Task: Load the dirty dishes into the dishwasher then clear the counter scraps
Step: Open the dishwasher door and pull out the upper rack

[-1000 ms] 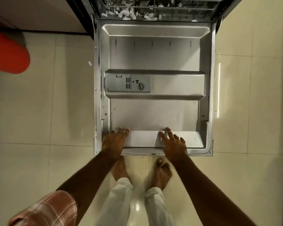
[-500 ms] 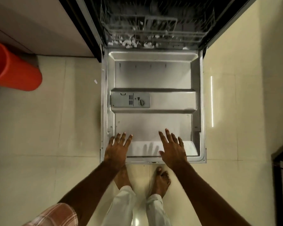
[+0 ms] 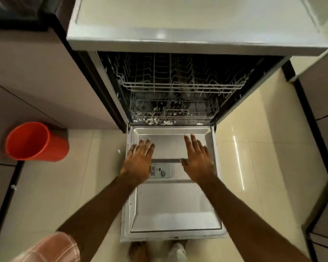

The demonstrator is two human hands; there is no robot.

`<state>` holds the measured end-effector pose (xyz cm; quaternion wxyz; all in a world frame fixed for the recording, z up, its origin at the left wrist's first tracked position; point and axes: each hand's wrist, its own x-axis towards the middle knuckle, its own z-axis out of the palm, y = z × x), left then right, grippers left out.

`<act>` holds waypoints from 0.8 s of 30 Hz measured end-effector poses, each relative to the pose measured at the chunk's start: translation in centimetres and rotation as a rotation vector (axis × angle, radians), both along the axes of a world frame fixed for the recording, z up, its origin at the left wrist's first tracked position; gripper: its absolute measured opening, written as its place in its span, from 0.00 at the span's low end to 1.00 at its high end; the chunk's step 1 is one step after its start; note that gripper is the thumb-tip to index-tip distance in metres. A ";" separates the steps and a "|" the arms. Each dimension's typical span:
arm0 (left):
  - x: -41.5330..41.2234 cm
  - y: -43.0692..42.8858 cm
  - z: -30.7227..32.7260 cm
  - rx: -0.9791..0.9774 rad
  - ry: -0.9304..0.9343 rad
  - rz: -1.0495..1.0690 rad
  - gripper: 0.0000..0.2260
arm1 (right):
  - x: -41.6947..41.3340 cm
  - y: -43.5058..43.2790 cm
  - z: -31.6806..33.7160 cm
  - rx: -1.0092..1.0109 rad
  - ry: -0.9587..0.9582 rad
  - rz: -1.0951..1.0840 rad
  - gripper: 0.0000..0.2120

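Two grips — dishwasher door beneath

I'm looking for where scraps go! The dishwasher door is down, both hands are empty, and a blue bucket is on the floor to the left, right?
Nearly. The bucket is orange-red, not blue; the head view shows it. The dishwasher door is down, and the left hand and right hand are empty.
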<state>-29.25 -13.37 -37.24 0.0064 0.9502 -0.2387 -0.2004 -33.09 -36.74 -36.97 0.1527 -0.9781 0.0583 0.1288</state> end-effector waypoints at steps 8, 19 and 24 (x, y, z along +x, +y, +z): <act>13.6 -4.6 7.1 -0.069 -0.255 0.122 0.44 | 11.7 -7.0 6.2 -0.157 -0.294 0.022 0.46; 18.4 -6.7 8.6 0.003 -0.112 0.250 0.45 | 17.1 -11.4 7.2 -0.145 -0.174 0.072 0.36; 15.3 -6.7 10.7 0.095 -0.079 0.222 0.41 | 14.2 -9.9 8.2 -0.110 -0.148 -0.008 0.36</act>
